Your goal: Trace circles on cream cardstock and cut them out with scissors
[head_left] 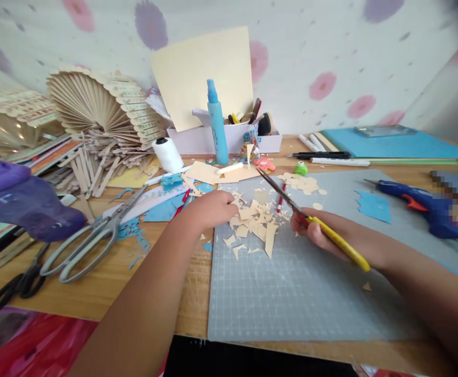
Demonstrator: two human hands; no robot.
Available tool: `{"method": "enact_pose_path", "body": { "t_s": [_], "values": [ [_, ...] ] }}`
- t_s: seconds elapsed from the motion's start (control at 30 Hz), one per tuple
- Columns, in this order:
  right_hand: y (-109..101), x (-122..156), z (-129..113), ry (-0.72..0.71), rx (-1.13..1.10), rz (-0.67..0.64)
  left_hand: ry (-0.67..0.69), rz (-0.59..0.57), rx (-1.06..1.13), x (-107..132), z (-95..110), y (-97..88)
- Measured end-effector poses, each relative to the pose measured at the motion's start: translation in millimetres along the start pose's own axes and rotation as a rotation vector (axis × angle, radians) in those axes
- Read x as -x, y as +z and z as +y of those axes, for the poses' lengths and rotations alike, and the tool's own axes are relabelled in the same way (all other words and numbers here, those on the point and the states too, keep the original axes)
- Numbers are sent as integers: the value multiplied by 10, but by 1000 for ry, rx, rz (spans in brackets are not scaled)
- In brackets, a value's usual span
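Note:
My right hand is closed round yellow-handled scissors, whose dark blades point up and left over the grey cutting mat. My left hand rests curled at the left edge of a pile of cream paper scraps on the mat; what its fingers hold, if anything, is hidden. A red pencil lies under the blades.
Large grey scissors and black scissors lie left on the wooden table. A blue glue gun sits right. Behind are a blue glue bottle, a white thread spool, a white box, folded paper fans and blue paper.

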State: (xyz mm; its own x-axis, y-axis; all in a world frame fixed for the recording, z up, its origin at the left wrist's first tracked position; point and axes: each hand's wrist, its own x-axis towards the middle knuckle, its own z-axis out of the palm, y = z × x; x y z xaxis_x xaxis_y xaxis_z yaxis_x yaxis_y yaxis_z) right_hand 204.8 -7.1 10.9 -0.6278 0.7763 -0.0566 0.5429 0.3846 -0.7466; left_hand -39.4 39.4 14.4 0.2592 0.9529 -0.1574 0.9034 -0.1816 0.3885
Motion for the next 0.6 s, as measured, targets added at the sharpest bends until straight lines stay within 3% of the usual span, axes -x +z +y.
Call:
{"method": "enact_pose_path", "body": {
  "t_s": [0.13,0.3,0.47,0.53,0.6],
  "values": [
    [-40,2,25,6,14,-3,35,80,-87,28,31,-4],
    [-29,-16,72,50,-74,91,322,185,-268,75,98,50],
    [-29,-14,76,73,-170,103,209,278,-323,92,102,40],
    [-32,-17,61,78,-203,97,247,265,-276,106,133,35],
    [-36,-21,53,72,-229,93,342,164,-233,125,182,52]
  ]
}}
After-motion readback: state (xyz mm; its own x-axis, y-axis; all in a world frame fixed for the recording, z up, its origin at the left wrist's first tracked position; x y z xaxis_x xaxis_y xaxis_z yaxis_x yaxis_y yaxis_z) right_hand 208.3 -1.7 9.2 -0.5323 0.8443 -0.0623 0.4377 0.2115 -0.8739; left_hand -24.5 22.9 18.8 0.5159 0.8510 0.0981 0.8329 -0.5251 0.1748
